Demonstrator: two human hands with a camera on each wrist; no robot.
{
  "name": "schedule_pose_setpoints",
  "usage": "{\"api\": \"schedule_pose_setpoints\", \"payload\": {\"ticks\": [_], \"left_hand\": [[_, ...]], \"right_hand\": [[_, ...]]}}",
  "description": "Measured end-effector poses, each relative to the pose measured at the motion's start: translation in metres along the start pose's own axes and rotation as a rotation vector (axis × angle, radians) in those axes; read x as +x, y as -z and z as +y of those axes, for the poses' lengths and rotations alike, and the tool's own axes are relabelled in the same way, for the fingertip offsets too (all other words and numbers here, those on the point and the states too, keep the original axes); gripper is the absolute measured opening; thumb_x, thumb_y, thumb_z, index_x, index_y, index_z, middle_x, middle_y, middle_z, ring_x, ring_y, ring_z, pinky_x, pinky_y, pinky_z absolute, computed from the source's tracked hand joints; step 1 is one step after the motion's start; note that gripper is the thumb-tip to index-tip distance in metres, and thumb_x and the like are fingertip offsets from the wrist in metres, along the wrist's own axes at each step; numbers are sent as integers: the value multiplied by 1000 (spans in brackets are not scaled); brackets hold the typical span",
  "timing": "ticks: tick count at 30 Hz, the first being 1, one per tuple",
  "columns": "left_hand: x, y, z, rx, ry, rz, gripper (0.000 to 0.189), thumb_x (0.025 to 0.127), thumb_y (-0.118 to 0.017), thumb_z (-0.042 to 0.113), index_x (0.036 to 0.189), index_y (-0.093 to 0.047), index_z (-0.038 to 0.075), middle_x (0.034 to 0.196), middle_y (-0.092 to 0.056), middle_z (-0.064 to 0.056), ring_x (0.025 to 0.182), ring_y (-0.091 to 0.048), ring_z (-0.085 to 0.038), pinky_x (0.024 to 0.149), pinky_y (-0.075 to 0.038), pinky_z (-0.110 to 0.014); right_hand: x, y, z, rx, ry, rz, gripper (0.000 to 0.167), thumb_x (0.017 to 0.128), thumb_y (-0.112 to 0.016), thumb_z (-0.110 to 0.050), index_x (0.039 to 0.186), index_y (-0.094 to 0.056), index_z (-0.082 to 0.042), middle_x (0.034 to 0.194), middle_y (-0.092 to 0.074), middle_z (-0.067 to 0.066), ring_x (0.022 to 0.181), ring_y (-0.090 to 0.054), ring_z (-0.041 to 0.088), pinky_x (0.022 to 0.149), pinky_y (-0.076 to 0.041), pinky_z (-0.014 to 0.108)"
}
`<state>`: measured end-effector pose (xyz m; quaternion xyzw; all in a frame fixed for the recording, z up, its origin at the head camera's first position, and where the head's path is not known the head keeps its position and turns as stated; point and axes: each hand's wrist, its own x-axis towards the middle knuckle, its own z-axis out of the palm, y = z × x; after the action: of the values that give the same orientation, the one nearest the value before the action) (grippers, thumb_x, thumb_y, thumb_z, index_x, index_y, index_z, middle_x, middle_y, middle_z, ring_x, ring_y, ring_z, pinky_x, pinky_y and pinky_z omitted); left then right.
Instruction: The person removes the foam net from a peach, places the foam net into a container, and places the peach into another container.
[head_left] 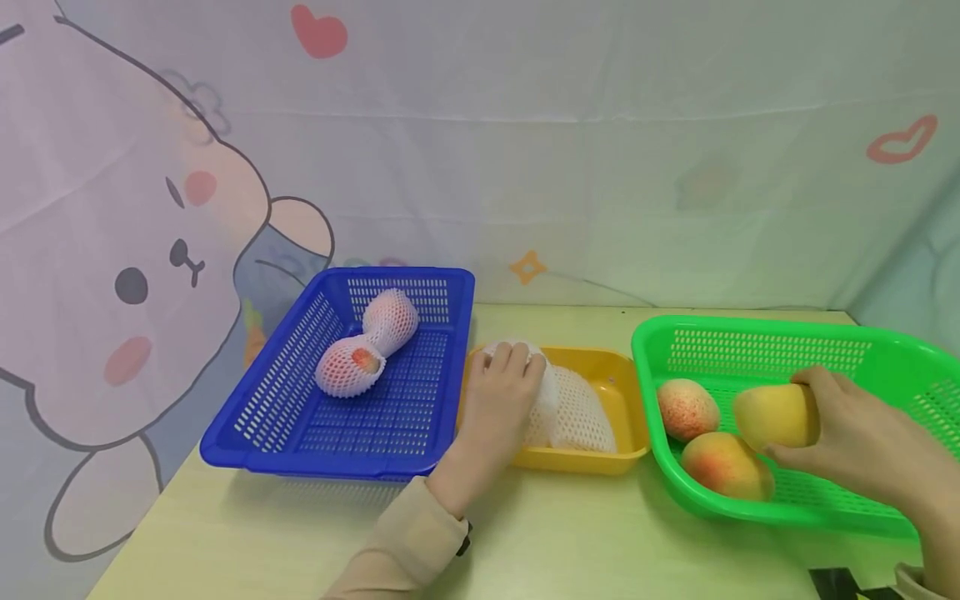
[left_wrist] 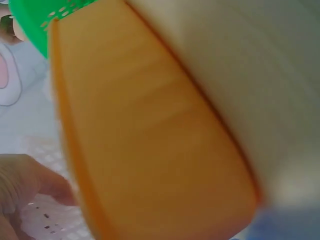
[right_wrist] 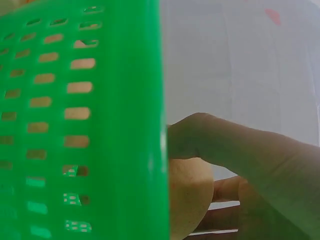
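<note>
My left hand (head_left: 504, 390) reaches into the yellow basket (head_left: 626, 417) and grips a white foam fruit net (head_left: 542, 392). Another white foam net (head_left: 581, 408) lies beside it. In the left wrist view the left thumb (left_wrist: 52, 185) rests against pale netting, partly behind the basket wall. Over the green basket (head_left: 757, 323), my right hand (head_left: 847, 433) holds a smooth yellow fruit (head_left: 772, 415) between thumb and fingers. Below and left of it lie a red-speckled peach (head_left: 686, 408) and a yellow-red peach (head_left: 727, 467). The basket wall hides part of the held fruit in the right wrist view.
A blue basket (head_left: 405, 433) stands on the left with two fruits in pink-white foam nets, one net (head_left: 351, 367) showing bare red-orange skin. The baskets stand side by side on a pale table (head_left: 570, 533). A printed cloth (head_left: 570, 183) hangs behind. A black object (head_left: 836, 583) lies at front right.
</note>
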<state>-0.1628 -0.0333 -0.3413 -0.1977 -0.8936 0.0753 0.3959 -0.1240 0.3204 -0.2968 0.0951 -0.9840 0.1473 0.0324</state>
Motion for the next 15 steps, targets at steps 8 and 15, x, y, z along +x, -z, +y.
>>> {"api": "schedule_pose_setpoints", "payload": {"ticks": [8, 15], "left_hand": [[-3, -13, 3, 59, 72, 62, 9, 87, -60, 7, 89, -56, 15, 83, -53, 0, 84, -52, -17, 70, -39, -30], [-7, -16, 5, 57, 135, -62, 13, 85, -64, 11, 94, -56, 15, 88, -56, -1, 86, -54, -17, 71, -38, -31]], "right_hand": [[2, 2, 11, -29, -5, -18, 83, 70, -81, -43, 121, -43, 10, 90, -58, 17, 67, -48, 18, 54, -35, 29], [3, 1, 25, -64, -35, -46, 90, 70, -80, -43, 122, -37, 17, 89, -54, 27, 66, -50, 24, 53, -35, 30]]}}
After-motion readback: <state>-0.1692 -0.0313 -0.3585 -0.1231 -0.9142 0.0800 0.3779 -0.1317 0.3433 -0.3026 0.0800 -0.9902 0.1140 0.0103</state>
